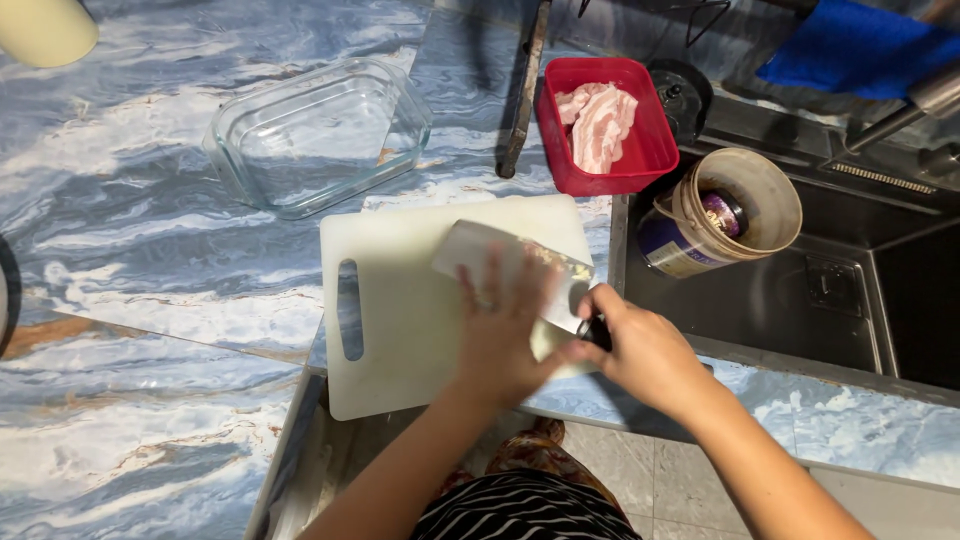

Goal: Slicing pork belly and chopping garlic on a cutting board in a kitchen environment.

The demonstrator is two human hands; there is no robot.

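A broad steel cleaver [478, 252] lies flat over a white plastic cutting board [400, 310] on the blue marbled counter. My right hand [645, 352] grips its dark handle at the board's right edge. My left hand [500, 330] presses flat on the blade's side, fingers spread. Something pale and crushed shows at the blade's far edge; what is under the blade is hidden. A red tub [655, 150] holding raw pinkish meat strips [598, 122] stands behind the board.
An empty clear glass dish [320, 135] sits at the back left. A dark long-handled tool [525, 90] lies beside the red tub. A round bucket [735, 210] stands in the sink [850, 300] at right. A blue cloth [860, 45] lies behind it.
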